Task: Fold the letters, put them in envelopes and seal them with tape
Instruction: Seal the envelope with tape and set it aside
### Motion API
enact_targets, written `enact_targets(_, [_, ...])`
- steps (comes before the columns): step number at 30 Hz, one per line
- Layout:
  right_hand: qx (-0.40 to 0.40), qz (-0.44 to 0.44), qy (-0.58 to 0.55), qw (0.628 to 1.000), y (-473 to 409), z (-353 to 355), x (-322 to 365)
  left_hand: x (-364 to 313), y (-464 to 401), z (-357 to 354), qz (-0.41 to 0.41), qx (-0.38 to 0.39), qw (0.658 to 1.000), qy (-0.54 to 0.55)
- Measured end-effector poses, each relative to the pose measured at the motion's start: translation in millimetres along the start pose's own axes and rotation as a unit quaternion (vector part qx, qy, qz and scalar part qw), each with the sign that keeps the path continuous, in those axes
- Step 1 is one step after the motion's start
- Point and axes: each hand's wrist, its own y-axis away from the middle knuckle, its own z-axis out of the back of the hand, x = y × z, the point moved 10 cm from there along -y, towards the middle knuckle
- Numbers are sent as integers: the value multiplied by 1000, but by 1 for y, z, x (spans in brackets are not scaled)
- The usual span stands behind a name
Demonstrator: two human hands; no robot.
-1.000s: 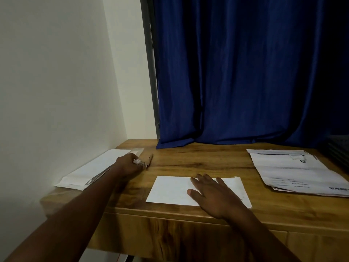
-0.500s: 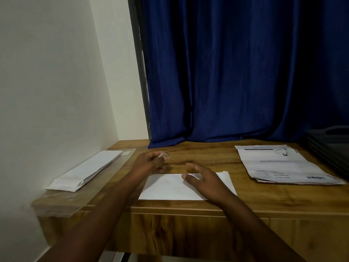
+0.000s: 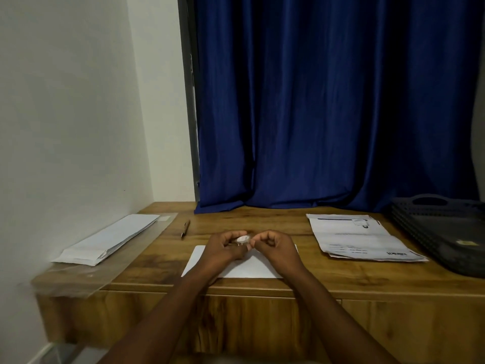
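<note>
Curtain: a dark blue fabric curtain (image 3: 328, 101) hangs in folds behind the desk, its hem resting on the back edge of the top.
Wall: a plain white wall (image 3: 65, 114) closes the left side and meets the desk's left edge.
Desk: a brown wood-grain desk (image 3: 328, 279) carries everything else.
Trays: a stack of black plastic trays (image 3: 443, 232) sits at the far right of the desk.
Printed sheets: a pile of white printed paper sheets (image 3: 359, 237) lies flat between the trays and the hands, apart from both.
Envelope stack: a stack of long white envelopes (image 3: 110, 240) lies along the left edge on a clear plastic sleeve, close to the wall.
Envelope: a single white envelope (image 3: 249, 269) lies flat near the front edge at the middle, partly hidden under both hands.
Left hand: the left hand (image 3: 223, 248) is raised above the envelope, fingers curled round a small roll of clear tape.
Right hand: the right hand (image 3: 275, 249) is beside it, fingers curled in, thumb and forefinger tips pinching at the roll's right edge.
Tape: the small clear tape roll (image 3: 242, 239) sits between the two hands, above the envelope's far edge.
Pen: a thin dark pen (image 3: 185, 228) lies on the wood, left of the hands, between them and the envelope stack.
</note>
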Motion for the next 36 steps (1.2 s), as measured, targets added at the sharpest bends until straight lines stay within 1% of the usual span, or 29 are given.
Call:
enact_targets(5, [-23, -17, -10, 1000, -1, 7, -4, 5, -2, -3, 17, 28, 997, 66])
enact_targets(13, [-35, -26, -16, 999, -1, 10, -9, 3, -1, 0, 2, 20, 999, 41])
enact_targets(20, [-51, -37, -18, 998, -2, 12, -10, 4, -4, 8, 0, -28, 1000, 10])
enact_targets(23, [-80, -50, -36, 995, -2, 20, -13, 6, -5, 17, 2, -64, 998, 10])
enact_targets(26, [-87, -60, -41, 994, -3, 22, -15, 4, -4, 26, 1, -102, 995, 16])
enact_targets(27, [-84, -60, -38, 994, -3, 21, -15, 1, -4, 31, -4, -115, 993, 0])
enact_targets(31, [-72, -56, -35, 995, -3, 18, -17, -23, 2, 63, -49, -154, 980, -118])
enact_targets(34, [-58, -52, -48, 996, -1, 14, -15, -30, 14, 109, -24, -211, 958, -194])
enact_targets(36, [-55, -49, -57, 996, -1, 12, -13, -30, 24, 141, 11, -237, 930, -279])
